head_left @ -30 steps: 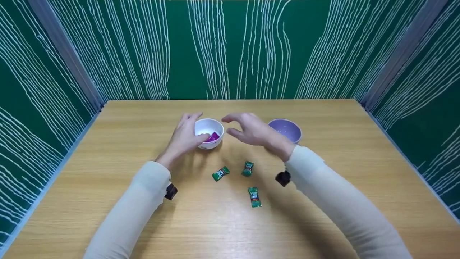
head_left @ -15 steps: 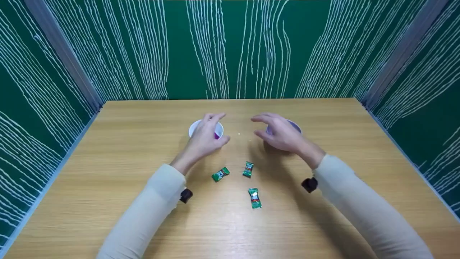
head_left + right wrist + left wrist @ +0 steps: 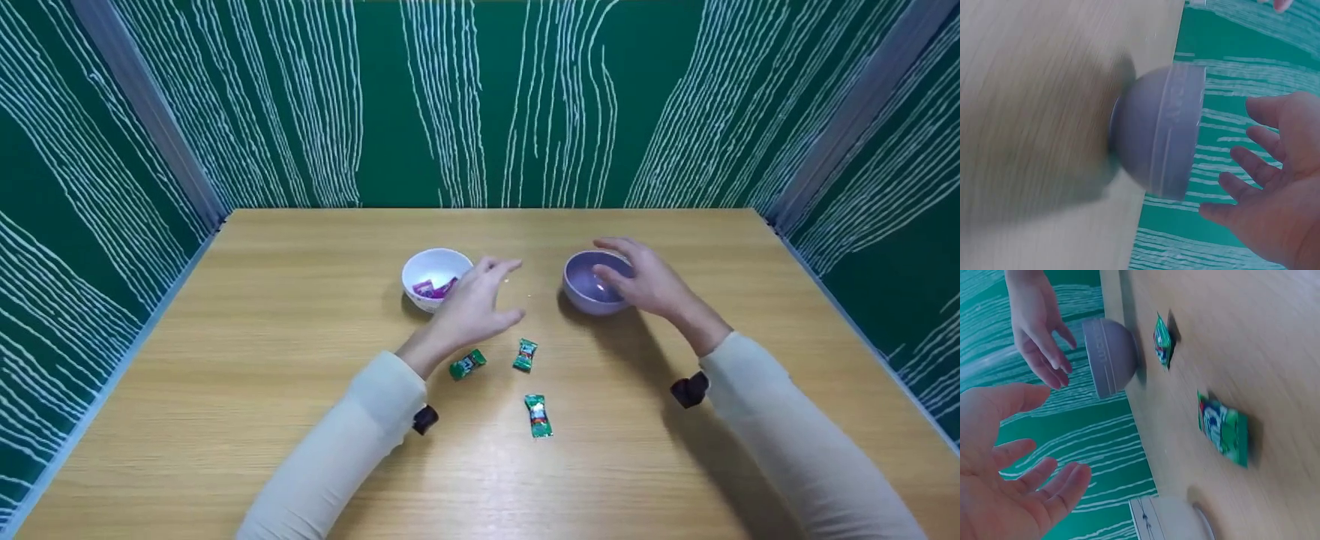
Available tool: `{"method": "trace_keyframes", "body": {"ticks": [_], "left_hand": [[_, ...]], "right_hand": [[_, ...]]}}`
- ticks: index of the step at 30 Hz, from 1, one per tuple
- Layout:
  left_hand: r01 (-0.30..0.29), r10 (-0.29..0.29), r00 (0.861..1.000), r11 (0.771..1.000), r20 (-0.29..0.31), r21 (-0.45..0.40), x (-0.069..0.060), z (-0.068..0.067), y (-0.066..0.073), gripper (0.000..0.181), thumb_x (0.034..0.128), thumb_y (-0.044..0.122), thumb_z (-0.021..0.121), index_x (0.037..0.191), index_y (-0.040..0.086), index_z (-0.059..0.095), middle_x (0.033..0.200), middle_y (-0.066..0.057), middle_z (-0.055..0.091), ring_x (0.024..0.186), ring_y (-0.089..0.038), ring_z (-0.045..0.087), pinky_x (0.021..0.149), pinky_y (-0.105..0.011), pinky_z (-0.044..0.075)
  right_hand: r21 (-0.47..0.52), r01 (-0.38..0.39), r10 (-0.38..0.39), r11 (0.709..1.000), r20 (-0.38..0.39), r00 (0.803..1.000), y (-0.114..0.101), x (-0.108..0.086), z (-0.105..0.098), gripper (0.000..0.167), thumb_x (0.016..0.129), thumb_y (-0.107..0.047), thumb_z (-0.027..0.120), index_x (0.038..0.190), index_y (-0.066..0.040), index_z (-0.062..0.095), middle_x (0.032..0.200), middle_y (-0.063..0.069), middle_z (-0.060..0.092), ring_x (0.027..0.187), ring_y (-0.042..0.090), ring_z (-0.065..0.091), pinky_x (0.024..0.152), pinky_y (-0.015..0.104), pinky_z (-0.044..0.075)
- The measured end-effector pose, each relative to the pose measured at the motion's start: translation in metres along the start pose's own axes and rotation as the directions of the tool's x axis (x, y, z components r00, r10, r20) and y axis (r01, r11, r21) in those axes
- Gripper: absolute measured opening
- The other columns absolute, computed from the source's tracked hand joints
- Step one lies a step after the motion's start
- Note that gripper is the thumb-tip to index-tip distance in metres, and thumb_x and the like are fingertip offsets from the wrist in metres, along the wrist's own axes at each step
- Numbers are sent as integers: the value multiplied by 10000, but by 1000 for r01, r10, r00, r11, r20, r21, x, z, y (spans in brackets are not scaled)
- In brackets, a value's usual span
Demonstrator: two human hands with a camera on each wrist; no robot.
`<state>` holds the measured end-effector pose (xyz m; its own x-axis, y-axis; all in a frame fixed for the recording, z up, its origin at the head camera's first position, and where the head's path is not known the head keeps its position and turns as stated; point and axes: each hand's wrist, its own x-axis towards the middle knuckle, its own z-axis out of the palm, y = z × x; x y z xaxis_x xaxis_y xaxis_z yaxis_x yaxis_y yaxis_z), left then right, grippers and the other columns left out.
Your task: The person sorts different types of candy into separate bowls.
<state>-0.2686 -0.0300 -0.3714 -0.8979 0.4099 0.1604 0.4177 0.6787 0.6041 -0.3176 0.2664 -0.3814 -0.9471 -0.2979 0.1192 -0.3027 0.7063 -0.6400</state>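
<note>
My left hand (image 3: 474, 304) hovers at the right side of the white bowl (image 3: 437, 259), its fingers spread and holding nothing. Pink-purple wrapped candies (image 3: 433, 289) lie in that bowl, partly hidden by the hand. My right hand (image 3: 651, 281) is held over the right rim of the purple bowl (image 3: 592, 296), fingers apart and grasping nothing. In the right wrist view a gap shows between the fingers and the purple bowl (image 3: 1157, 129). Green wrapped candies lie on the table: one (image 3: 468, 364) near the left wrist, one (image 3: 525, 355) in the middle, one (image 3: 538, 416) closer to me.
The wooden table (image 3: 225, 360) reaches back to a green wall (image 3: 525, 105) with white wavy lines. Similar green panels stand at left and right. Tiny white specks lie on the table between the two bowls.
Both hands have moved to the right. The left has passed from the white bowl's left side to its right; the right has gone from beside the white bowl to the purple bowl.
</note>
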Motion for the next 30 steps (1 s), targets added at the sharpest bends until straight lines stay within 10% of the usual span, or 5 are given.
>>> {"method": "trace_keyframes", "body": {"ticks": [20,30], "left_hand": [[6,-30,982,992,185,127,3,36,7,636,913,213,764,1490,132,508,1500,-137,479,1358,-294,481,1118,-450,415],[17,-61,970,982,234,187,4,49,4,606,913,201,773,1464,110,537,1425,-133,534,1237,-256,561,1049,-390,480]], "right_hand": [[302,-217,208,928,62,976,39,-3,-2,653,1079,-342,482,1609,-67,219,1594,266,287,1386,458,376,1009,525,500],[464,-358,328,810,147,933,45,4,4,671,1082,-481,354,1628,-129,187,1639,223,161,1380,457,321,916,522,560]]}}
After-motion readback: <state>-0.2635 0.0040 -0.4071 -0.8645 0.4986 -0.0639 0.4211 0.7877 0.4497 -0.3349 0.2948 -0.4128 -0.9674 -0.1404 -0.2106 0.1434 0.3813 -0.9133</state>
